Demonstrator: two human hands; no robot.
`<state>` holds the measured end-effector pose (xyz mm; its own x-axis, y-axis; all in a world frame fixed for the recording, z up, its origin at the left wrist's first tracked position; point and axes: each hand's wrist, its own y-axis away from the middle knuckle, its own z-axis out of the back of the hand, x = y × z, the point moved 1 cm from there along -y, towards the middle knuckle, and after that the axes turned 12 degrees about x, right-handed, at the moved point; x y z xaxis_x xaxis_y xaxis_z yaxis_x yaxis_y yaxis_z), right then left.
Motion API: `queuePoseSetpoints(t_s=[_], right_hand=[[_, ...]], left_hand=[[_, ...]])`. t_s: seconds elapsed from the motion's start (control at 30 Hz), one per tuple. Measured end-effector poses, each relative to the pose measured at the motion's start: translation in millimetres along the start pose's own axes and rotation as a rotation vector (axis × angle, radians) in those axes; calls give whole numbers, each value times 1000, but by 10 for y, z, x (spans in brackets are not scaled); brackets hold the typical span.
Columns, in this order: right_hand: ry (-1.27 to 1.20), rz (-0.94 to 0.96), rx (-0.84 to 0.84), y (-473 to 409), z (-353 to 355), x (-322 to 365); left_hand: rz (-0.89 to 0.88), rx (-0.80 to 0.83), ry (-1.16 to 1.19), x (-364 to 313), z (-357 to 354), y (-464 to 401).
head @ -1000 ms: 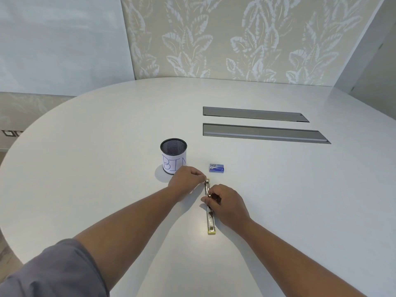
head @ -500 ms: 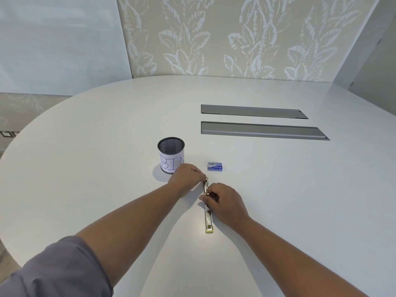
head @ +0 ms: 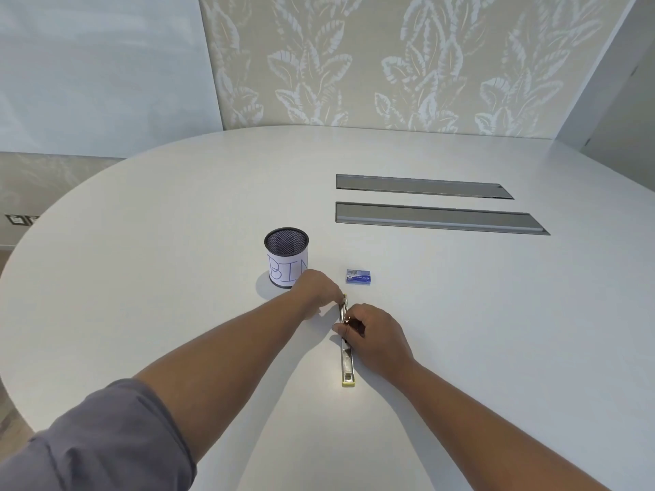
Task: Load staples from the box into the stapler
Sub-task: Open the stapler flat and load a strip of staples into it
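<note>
We judge the stapler [head: 346, 352] is being opened flat on the table [head: 141, 278]: left hand [head: 316, 292] pinches its far end, right hand [head: 372, 336] grips its middle, and next we need staples from the box [head: 358, 277] at one o'clock.

Opened stapler [head: 346, 363] flat on table, blue staple box [head: 358, 277] beyond.

I'm looking at an office meeting room. A big white conference table [head: 177, 242] has cable hatches [head: 436, 217]; leaf-patterned wallpaper [head: 354, 65] lies behind.
</note>
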<state>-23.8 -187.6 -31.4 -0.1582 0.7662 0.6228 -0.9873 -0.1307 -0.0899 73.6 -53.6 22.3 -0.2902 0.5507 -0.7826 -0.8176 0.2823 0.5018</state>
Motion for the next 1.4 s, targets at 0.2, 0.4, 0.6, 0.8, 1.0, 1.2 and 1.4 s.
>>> queuePoseSetpoints(t_s=[0.2, 0.4, 0.6, 0.8, 1.0, 1.2, 1.4], right_hand=[[8, -8, 3, -14, -13, -13], [-1, 7, -6, -9, -10, -23], [-26, -3, -13, -11, -17, -22], [-56, -15, -9, 11, 1, -5], [-96, -38, 14, 26, 20, 18], [-102, -52, 8, 21, 22, 12], [-101, -61, 2, 27, 25, 27]], left_hand=[[32, 6, -9, -4, -13, 0], [29, 14, -3, 15, -42, 54], [55, 22, 40, 16, -55, 127], [80, 35, 38, 7, -69, 191], [44, 56, 2, 7, -57, 213], [-106, 67, -69, 80, 40, 278], [-225, 66, -222, 120, -26, 318]])
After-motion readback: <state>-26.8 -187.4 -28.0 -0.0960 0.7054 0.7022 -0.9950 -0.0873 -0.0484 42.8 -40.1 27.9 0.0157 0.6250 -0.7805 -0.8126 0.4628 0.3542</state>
